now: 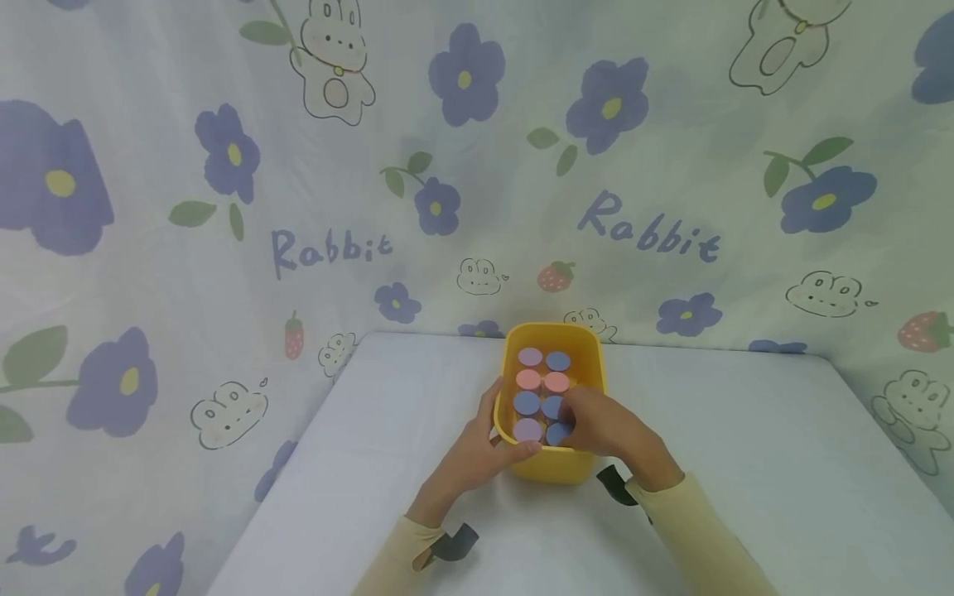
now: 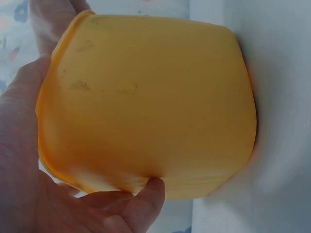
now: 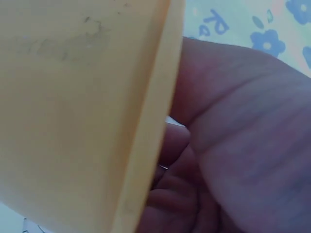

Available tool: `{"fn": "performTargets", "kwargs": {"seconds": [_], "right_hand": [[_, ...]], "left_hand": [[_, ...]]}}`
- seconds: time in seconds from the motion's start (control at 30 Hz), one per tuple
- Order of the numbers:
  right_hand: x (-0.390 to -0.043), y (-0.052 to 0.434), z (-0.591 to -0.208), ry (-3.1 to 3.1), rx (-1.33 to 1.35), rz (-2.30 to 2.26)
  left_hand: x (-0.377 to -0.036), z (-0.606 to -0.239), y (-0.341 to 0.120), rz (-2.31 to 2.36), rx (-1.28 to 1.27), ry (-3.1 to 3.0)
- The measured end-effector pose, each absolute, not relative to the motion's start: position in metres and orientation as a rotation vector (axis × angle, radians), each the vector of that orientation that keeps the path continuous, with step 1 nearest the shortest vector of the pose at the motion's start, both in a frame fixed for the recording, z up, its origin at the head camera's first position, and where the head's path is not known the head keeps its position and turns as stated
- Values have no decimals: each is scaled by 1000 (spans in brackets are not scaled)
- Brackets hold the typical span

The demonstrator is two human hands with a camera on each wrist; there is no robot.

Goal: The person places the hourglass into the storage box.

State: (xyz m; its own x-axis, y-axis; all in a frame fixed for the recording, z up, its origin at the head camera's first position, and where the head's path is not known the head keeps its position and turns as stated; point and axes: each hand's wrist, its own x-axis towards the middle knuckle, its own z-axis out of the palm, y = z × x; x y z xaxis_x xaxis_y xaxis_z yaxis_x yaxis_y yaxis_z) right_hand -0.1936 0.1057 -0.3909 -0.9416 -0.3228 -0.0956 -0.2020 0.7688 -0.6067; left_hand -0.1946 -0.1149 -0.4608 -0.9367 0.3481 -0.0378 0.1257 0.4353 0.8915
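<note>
**A:** Where was the tub when you logged this moment?

**B:** I noted the yellow tub [image 1: 553, 463] standing upright on the white table [image 1: 745, 463], near the middle and toward the far edge, close to the flower-print cloth [image 1: 224, 207] hung behind it. Inside I counted round lids [image 1: 530, 357] in two columns: lilac, pink and blue, packed side by side.

**A:** Left hand?

**B:** I recorded the left hand [image 1: 477, 451] gripping the tub's near-left corner. On the left wrist view the thumb [image 2: 143, 201] pressed against the tub's outer wall and the other fingers [image 2: 51, 22] curled over the rim, so the hand was clamped on the tub [image 2: 146, 102].

**A:** And the right hand?

**B:** The right hand [image 1: 607, 426] reached over the near-right rim into the tub, fingers curled down onto the nearest blue lid [image 1: 555, 432]. I could not tell from either view whether they actually pinched it; the right wrist view showed only palm [image 3: 243, 136] and tub wall [image 3: 73, 97], blurred.

**A:** Sleeves?

**B:** Pale yellow sleeves [image 1: 693, 530] on both arms, with a dark strap [image 1: 455, 542] at each wrist.
</note>
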Motion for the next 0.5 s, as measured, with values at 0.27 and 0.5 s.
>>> {"fn": "performTargets", "kwargs": {"seconds": [0.27,0.5], "right_hand": [[-189,107,-387,2760,-392,-936],[-186,107,-379,2778,-419,-931]], "left_hand": [[-197,-464,-114,1508,406,2463],[-198,-464,-118,1512,416,2465]]}}
